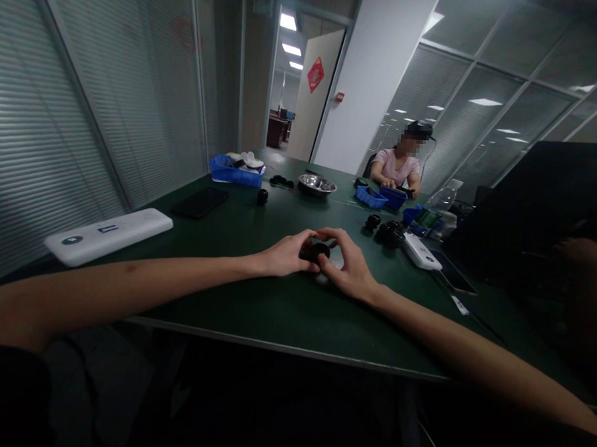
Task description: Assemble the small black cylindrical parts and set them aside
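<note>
My left hand [285, 255] and my right hand [347, 266] meet over the dark green table [254, 301], both with fingers pinched round one small round black part [315, 251]. The part sits between my fingertips, just above the table top; I cannot make out its shape in detail. A cluster of similar black parts [387, 232] lies a little to the right and farther away, and a single black part [262, 196] stands farther off to the left.
A white power bank [108, 234] and a black phone [200, 202] lie at the left. Farther off are a blue tray [235, 171], a metal bowl [317, 184] and blue bins [380, 197]. Across the table, another person [400, 167] works. A white device [422, 252] and a phone [453, 274] lie at the right.
</note>
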Available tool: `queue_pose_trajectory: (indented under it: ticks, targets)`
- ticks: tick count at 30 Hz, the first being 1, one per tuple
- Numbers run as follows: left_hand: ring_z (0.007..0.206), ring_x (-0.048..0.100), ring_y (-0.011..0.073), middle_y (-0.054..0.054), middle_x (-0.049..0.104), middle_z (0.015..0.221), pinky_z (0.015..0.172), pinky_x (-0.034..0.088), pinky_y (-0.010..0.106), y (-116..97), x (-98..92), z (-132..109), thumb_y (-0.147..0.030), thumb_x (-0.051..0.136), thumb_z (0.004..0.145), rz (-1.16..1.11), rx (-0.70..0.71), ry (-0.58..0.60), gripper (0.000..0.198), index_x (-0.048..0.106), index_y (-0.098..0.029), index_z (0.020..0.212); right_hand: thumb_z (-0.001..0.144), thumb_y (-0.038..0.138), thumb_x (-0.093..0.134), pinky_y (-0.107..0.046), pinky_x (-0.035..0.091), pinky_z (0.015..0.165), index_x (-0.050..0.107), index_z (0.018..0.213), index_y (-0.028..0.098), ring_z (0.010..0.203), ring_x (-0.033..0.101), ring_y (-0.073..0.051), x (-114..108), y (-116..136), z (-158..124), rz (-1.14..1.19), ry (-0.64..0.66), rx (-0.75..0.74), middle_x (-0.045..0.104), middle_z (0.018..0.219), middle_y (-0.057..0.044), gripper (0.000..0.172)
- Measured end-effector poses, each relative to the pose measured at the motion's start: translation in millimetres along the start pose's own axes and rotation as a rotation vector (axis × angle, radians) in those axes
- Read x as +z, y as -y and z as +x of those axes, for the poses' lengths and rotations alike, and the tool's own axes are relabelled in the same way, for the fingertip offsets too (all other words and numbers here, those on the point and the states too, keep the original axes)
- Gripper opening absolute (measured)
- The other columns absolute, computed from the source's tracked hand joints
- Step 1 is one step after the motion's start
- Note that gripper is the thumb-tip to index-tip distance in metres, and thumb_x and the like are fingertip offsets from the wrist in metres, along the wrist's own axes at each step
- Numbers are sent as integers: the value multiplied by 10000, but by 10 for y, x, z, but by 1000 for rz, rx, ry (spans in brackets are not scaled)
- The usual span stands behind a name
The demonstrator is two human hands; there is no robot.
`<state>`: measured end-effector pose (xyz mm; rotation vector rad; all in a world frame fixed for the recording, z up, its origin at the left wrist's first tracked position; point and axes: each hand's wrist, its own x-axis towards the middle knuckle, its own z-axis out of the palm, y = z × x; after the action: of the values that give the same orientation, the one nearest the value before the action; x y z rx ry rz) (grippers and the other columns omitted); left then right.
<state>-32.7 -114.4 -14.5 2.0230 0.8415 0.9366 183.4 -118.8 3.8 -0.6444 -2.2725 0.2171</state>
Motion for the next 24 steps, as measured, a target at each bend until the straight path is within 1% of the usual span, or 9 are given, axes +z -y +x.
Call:
queue_pose_trajectory:
  ticks: [2, 4, 9, 11, 14, 16, 20, 22, 24]
  targets:
    - [1016, 697, 270, 114, 715, 1112, 912, 538, 428, 23, 7, 8, -257, 825, 797, -6, 3, 9, 670, 526, -145, 1387, 933, 314, 662, -454, 528, 898, 530, 1312, 233, 1027, 610, -272, 12, -28, -2, -28, -36, 49, 631, 1141, -95, 410]
    - [1007, 701, 264, 109, 718, 1103, 904, 539, 422, 30, 10, 10, -268, 819, 807, -18, 7, 17, 663, 526, -147, 1389, 922, 316, 679, -445, 533, 879, 533, 1310, 228, 993, 617, -263, 19, -45, -6, -29, -41, 78, 637, 1106, -88, 424]
    - [1103, 680, 291, 150, 691, 1249, 949, 528, 448, -20, -3, -6, -249, 833, 786, 0, -7, 9, 637, 549, -152, 1347, 939, 240, 585, -464, 522, 959, 529, 1329, 227, 1098, 627, -267, 5, -20, -11, 59, 35, -4, 649, 1208, -101, 394]
    - [1094, 679, 293, 150, 694, 1234, 946, 528, 451, -32, -3, -8, -247, 831, 786, 9, -5, 12, 648, 543, -147, 1358, 936, 251, 600, -469, 519, 968, 528, 1331, 229, 1111, 619, -273, 2, -14, -7, 56, 23, -2, 639, 1221, -104, 402]
    - [1044, 691, 281, 133, 709, 1159, 911, 537, 433, -20, 5, -3, -259, 820, 801, -9, 0, 14, 649, 532, -144, 1372, 928, 306, 664, -459, 526, 930, 513, 1359, 230, 1052, 618, -271, 8, -19, -2, 19, -7, 65, 630, 1175, -99, 463]
    - [1025, 696, 278, 131, 712, 1145, 902, 542, 432, -4, 9, 0, -271, 816, 810, -19, 5, 15, 639, 534, -142, 1368, 931, 307, 663, -452, 529, 912, 497, 1387, 228, 1019, 623, -264, 8, -18, -3, 15, 4, 85, 637, 1146, -93, 492]
    - [1109, 680, 289, 151, 677, 1287, 969, 526, 454, 11, 2, -1, -260, 826, 802, 6, 31, 11, 644, 546, -159, 1372, 945, 264, 591, -481, 516, 965, 486, 1409, 237, 1086, 619, -277, -6, 5, -11, 41, 50, 9, 654, 1195, -101, 477]
    - [1102, 678, 288, 148, 681, 1275, 966, 527, 455, 8, 0, -1, -257, 824, 799, 24, 26, 10, 660, 541, -159, 1388, 946, 266, 585, -497, 505, 990, 483, 1416, 246, 1123, 611, -285, -8, 5, -14, 46, 42, -7, 649, 1218, -104, 481]
    - [1063, 683, 284, 144, 697, 1209, 935, 535, 446, 2, 3, 0, -261, 811, 806, 25, 8, 16, 672, 527, -142, 1403, 937, 290, 627, -489, 511, 977, 477, 1426, 249, 1113, 610, -285, 0, -9, -14, 30, 6, 19, 637, 1206, -102, 513]
